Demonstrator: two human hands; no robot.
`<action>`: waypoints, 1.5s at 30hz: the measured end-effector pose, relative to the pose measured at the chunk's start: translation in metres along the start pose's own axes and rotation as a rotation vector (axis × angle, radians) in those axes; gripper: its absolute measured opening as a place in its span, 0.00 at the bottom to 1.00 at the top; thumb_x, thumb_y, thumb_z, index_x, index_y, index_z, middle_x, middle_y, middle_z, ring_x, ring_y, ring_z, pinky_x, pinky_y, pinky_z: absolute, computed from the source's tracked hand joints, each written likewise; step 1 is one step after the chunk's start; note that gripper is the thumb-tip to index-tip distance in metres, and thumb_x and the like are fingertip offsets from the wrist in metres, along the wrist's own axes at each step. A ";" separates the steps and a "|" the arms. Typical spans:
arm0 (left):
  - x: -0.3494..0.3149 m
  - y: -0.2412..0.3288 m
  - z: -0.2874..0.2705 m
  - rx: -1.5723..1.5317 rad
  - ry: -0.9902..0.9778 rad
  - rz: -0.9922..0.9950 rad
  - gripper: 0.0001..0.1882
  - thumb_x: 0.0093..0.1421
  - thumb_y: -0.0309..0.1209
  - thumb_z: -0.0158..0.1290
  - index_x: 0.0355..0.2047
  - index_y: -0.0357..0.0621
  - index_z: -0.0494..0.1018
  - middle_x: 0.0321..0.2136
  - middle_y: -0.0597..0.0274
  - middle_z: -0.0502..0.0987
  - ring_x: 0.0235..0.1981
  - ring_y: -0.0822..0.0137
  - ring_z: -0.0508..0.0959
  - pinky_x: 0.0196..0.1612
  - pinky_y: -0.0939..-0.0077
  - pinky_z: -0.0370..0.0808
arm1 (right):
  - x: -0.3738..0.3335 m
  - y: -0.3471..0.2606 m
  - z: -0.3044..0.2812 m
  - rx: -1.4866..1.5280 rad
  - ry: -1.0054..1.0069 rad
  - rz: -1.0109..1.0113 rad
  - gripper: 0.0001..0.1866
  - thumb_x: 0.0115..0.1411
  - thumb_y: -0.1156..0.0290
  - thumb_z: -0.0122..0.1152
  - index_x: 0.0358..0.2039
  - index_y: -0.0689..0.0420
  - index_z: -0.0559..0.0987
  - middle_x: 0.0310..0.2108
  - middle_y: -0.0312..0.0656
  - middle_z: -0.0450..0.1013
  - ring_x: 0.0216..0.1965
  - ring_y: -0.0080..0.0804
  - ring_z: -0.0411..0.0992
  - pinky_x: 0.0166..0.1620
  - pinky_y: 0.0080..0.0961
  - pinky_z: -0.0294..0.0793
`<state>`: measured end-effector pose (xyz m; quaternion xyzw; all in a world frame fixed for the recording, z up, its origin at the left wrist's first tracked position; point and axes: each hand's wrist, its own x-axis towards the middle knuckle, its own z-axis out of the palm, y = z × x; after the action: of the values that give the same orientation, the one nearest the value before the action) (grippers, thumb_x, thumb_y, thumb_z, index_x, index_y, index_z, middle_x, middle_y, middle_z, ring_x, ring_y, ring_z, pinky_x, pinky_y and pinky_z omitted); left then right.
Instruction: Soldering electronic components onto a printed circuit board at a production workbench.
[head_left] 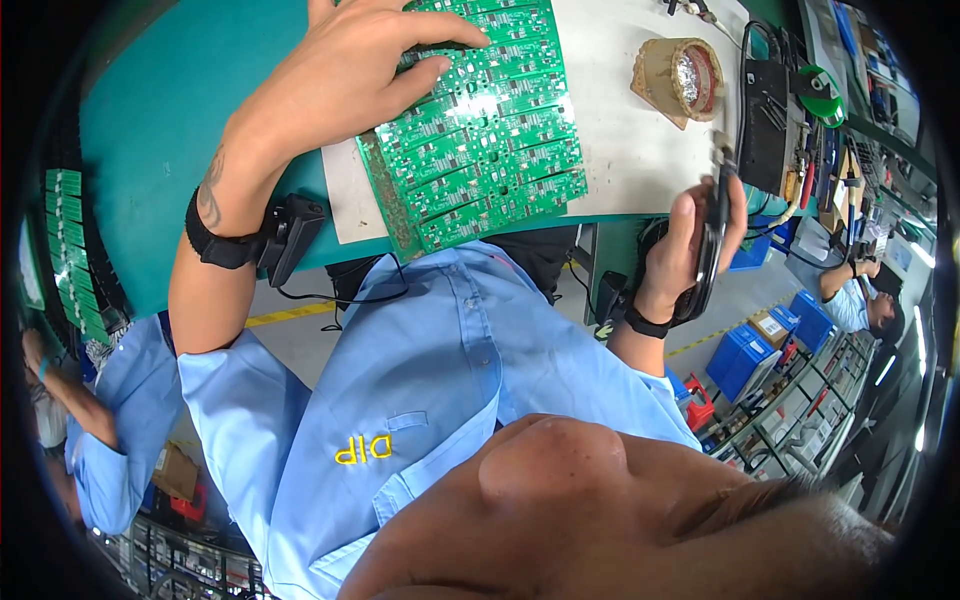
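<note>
My left hand [360,65] rests on a panel of green circuit boards [490,165], its thumb and index finger stretched out over the components. Small chips and pads cover the panel in rows, and a brown strip [385,190] runs down its left edge. To the right of the panel, my right hand [690,245] is closed around black-handled pliers [712,225]. Their tip points up and away from me and looks blurred. The pliers are apart from the boards. Black straps with small devices sit on both my wrists.
The panel lies on a white sheet [620,180] over a green mat [140,130]. A brown ring with shiny foil inside [690,78] stands at the back right, beside a black tool holder [768,125]. More green boards [70,250] and co-workers are at both sides. Blue crates [740,360] stand on the floor.
</note>
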<state>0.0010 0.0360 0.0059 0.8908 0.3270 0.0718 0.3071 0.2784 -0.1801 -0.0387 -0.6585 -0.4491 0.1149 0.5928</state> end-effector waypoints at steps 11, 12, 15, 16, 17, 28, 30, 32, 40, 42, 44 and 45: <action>0.003 -0.001 0.002 0.006 0.000 0.009 0.16 0.58 0.29 0.59 0.48 0.51 0.83 0.69 0.47 0.64 0.73 0.42 0.55 0.71 0.30 0.44 | 0.014 -0.028 0.035 0.062 -0.589 -0.165 0.21 0.57 0.75 0.71 0.50 0.69 0.78 0.36 0.49 0.79 0.35 0.34 0.77 0.40 0.26 0.75; 0.002 -0.002 0.002 0.002 0.008 0.009 0.17 0.58 0.29 0.60 0.48 0.51 0.83 0.69 0.47 0.64 0.73 0.42 0.55 0.71 0.30 0.45 | 0.015 -0.030 0.042 0.045 -0.661 -0.178 0.20 0.58 0.72 0.71 0.48 0.70 0.78 0.35 0.50 0.79 0.35 0.34 0.77 0.37 0.25 0.74; -0.001 -0.003 0.003 -0.010 0.028 0.022 0.17 0.57 0.29 0.60 0.48 0.50 0.83 0.68 0.47 0.64 0.72 0.42 0.56 0.70 0.31 0.45 | 0.017 -0.029 0.054 0.042 -0.673 -0.167 0.20 0.58 0.73 0.71 0.48 0.70 0.78 0.33 0.50 0.79 0.34 0.34 0.76 0.37 0.24 0.73; -0.001 -0.003 0.003 -0.016 0.036 0.031 0.17 0.57 0.29 0.60 0.48 0.50 0.83 0.68 0.47 0.64 0.72 0.42 0.56 0.70 0.31 0.45 | 0.017 -0.029 0.055 0.040 -0.676 -0.160 0.20 0.57 0.74 0.71 0.48 0.70 0.78 0.33 0.50 0.79 0.33 0.33 0.76 0.37 0.24 0.73; -0.001 -0.003 0.003 -0.017 0.037 0.028 0.17 0.57 0.29 0.60 0.48 0.50 0.83 0.68 0.47 0.64 0.72 0.42 0.56 0.70 0.31 0.45 | 0.018 -0.029 0.056 0.040 -0.679 -0.160 0.20 0.57 0.74 0.71 0.48 0.70 0.78 0.33 0.50 0.79 0.33 0.33 0.76 0.37 0.24 0.73; 0.002 0.002 -0.001 0.008 -0.001 -0.002 0.17 0.57 0.29 0.59 0.47 0.49 0.84 0.68 0.47 0.65 0.72 0.43 0.56 0.70 0.31 0.45 | 0.022 -0.028 0.059 0.049 -0.709 -0.158 0.20 0.57 0.75 0.71 0.48 0.69 0.79 0.33 0.49 0.79 0.32 0.31 0.76 0.37 0.23 0.73; 0.002 0.002 -0.001 0.007 -0.002 -0.002 0.17 0.57 0.29 0.59 0.47 0.49 0.84 0.68 0.47 0.65 0.72 0.43 0.56 0.70 0.31 0.45 | 0.022 -0.028 0.059 0.045 -0.708 -0.151 0.20 0.57 0.74 0.72 0.48 0.69 0.79 0.33 0.49 0.79 0.32 0.31 0.76 0.37 0.23 0.72; 0.002 0.001 -0.001 0.006 -0.004 -0.001 0.17 0.57 0.29 0.59 0.47 0.49 0.84 0.68 0.47 0.65 0.72 0.43 0.56 0.70 0.31 0.45 | 0.022 -0.029 0.059 0.037 -0.705 -0.138 0.20 0.57 0.74 0.72 0.48 0.69 0.79 0.33 0.49 0.79 0.32 0.31 0.76 0.37 0.23 0.72; 0.001 0.001 0.000 0.016 0.001 0.004 0.17 0.57 0.29 0.59 0.47 0.49 0.84 0.68 0.47 0.65 0.72 0.42 0.56 0.70 0.30 0.45 | 0.018 -0.032 0.052 0.071 -0.695 -0.124 0.21 0.59 0.70 0.72 0.48 0.70 0.79 0.31 0.49 0.79 0.32 0.33 0.77 0.37 0.24 0.73; 0.001 0.002 -0.001 0.019 -0.005 0.000 0.16 0.57 0.30 0.59 0.47 0.49 0.84 0.68 0.46 0.65 0.72 0.42 0.56 0.70 0.30 0.45 | 0.017 -0.032 0.046 0.065 -0.684 -0.126 0.21 0.59 0.70 0.72 0.48 0.70 0.79 0.33 0.50 0.79 0.32 0.33 0.77 0.37 0.25 0.74; 0.001 0.002 -0.001 0.025 -0.017 -0.011 0.16 0.58 0.30 0.59 0.47 0.49 0.84 0.68 0.46 0.64 0.72 0.42 0.56 0.70 0.29 0.45 | 0.016 -0.028 0.036 0.054 -0.667 -0.130 0.21 0.60 0.69 0.72 0.48 0.69 0.78 0.36 0.52 0.79 0.32 0.34 0.77 0.38 0.26 0.75; 0.001 0.002 -0.001 0.026 -0.017 -0.008 0.16 0.58 0.30 0.59 0.47 0.49 0.84 0.68 0.46 0.64 0.72 0.42 0.56 0.70 0.29 0.45 | 0.014 -0.026 0.028 0.053 -0.664 -0.131 0.21 0.60 0.69 0.72 0.48 0.69 0.78 0.36 0.52 0.79 0.32 0.34 0.77 0.38 0.26 0.75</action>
<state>0.0027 0.0361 0.0077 0.8941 0.3289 0.0586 0.2983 0.2552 -0.1538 -0.0179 -0.5392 -0.6560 0.2963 0.4372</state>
